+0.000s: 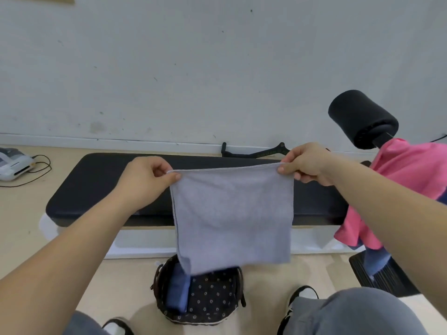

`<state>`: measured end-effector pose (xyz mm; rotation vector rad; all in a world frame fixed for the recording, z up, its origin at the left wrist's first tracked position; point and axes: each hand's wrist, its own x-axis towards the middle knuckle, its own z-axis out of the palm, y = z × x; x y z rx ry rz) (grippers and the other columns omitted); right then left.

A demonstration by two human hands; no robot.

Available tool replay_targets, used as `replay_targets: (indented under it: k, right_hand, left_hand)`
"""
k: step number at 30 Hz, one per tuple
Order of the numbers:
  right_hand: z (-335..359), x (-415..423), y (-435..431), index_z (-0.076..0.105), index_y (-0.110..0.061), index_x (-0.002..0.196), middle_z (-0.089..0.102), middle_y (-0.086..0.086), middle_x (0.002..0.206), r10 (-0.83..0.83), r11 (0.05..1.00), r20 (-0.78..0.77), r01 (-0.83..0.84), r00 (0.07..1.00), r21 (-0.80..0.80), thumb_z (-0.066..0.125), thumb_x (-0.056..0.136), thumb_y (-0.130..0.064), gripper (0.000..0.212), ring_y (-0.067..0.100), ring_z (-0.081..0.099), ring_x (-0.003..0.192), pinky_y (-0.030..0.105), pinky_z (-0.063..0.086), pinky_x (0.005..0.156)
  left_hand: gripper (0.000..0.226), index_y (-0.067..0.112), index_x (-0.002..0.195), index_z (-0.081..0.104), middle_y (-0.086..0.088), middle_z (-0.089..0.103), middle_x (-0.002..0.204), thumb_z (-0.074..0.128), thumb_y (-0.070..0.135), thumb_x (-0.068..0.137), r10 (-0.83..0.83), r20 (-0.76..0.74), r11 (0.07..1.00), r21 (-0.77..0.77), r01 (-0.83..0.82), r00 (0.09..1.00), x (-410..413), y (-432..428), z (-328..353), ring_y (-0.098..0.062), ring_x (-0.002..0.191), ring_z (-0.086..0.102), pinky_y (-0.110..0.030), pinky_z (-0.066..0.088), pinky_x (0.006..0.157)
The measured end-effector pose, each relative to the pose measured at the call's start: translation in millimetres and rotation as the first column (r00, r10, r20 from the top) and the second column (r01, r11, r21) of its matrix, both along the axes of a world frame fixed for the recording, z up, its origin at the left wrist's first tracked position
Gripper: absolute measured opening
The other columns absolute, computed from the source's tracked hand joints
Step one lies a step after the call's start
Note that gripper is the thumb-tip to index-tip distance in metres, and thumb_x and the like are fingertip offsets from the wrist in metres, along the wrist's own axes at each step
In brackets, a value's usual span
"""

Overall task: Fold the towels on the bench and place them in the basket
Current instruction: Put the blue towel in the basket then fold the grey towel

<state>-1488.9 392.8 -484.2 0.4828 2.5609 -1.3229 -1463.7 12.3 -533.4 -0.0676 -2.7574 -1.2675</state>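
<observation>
A light grey-lilac towel (232, 218) hangs flat in the air in front of the black padded bench (96, 184). My left hand (147, 177) pinches its top left corner and my right hand (307, 165) pinches its top right corner. The towel's lower edge hangs over the dark flower-patterned basket (212, 301) on the floor between my feet. A folded blue towel (177, 291) lies in the basket's left side. A pink towel (406, 184) is draped over the bench's right end, with a blue cloth (377, 259) showing beneath it.
A black foam roller pad (362, 117) sticks up at the bench's right end. A black mat or step (384, 276) lies on the floor at right. A white device with cables (14, 163) sits on the floor at far left. A white wall stands behind the bench.
</observation>
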Motion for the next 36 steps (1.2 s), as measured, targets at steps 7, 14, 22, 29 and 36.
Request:
replay_targets:
  k: [7, 14, 22, 29, 36]
  right_hand:
    - [-44.4, -35.9, -24.8, 0.063, -0.001, 0.104, 0.067, 0.019, 0.092, -0.326, 0.888, 0.001, 0.307, 0.945, -0.342, 0.063, 0.095, 0.009, 0.014, 0.027, 0.075, 0.057, 0.031, 0.062, 0.049]
    - [-77.9, -75.3, -38.4, 0.071, -0.004, 0.101, 0.075, 0.019, 0.093, -0.425, 0.875, -0.141, 0.366, 0.894, -0.318, 0.072, 0.090, 0.002, 0.013, 0.026, 0.076, 0.074, 0.037, 0.066, 0.074]
    - [-103.4, -97.7, -41.5, 0.071, -0.018, 0.117, 0.071, 0.000, 0.120, -0.334, 0.942, -0.286, 0.312, 0.898, -0.120, 0.067, 0.090, -0.009, 0.029, 0.020, 0.067, 0.111, 0.034, 0.052, 0.103]
    - [-89.2, -53.2, -102.1, 0.060, -0.018, 0.138, 0.043, 0.001, 0.152, 0.338, 0.886, -0.289, -0.200, 0.896, 0.418, 0.061, 0.097, -0.024, 0.042, 0.019, 0.051, 0.131, 0.025, 0.038, 0.103]
    - [-109.1, 0.2, -168.3, 0.066, -0.019, 0.135, 0.056, 0.004, 0.145, 0.607, 0.763, -0.165, -0.511, 0.778, 0.397, 0.069, 0.093, -0.034, 0.044, 0.021, 0.051, 0.136, 0.035, 0.037, 0.117]
  left_hand:
    - [0.012, 0.013, 0.097, 0.062, -0.013, 0.072, 0.082, 0.064, 0.024, 0.100, 0.146, 0.203, 0.968, 0.174, -0.182, 0.968, -41.1, 21.4, -18.0, -0.022, 0.052, 0.072, -0.030, 0.052, 0.046]
    - [0.013, 0.009, 0.094, 0.055, -0.010, 0.063, 0.085, 0.062, 0.018, 0.102, 0.218, 0.223, 0.896, 0.342, -0.285, 0.950, -93.5, 33.0, -40.5, -0.030, 0.063, 0.076, -0.047, 0.065, 0.068]
    - [0.020, 0.021, 0.115, 0.063, 0.011, 0.063, 0.107, 0.065, 0.018, 0.096, 0.156, 0.121, 0.950, 0.254, -0.183, 0.980, -115.9, 34.9, -60.2, -0.010, 0.101, 0.064, -0.024, 0.050, 0.081]
    - [0.004, 0.022, 0.095, 0.069, 0.007, 0.068, 0.091, 0.068, 0.020, 0.093, -0.020, 0.012, 0.991, -0.131, 0.021, 1.000, -74.7, 21.5, -33.1, -0.010, 0.085, 0.065, -0.017, 0.048, 0.070]
    - [0.039, 0.018, 0.075, 0.062, -0.001, 0.072, 0.062, 0.076, 0.054, 0.081, -0.096, 0.344, 0.930, -0.305, 0.207, 0.934, -15.7, 16.8, -31.9, -0.012, 0.051, 0.069, -0.040, 0.063, 0.064]
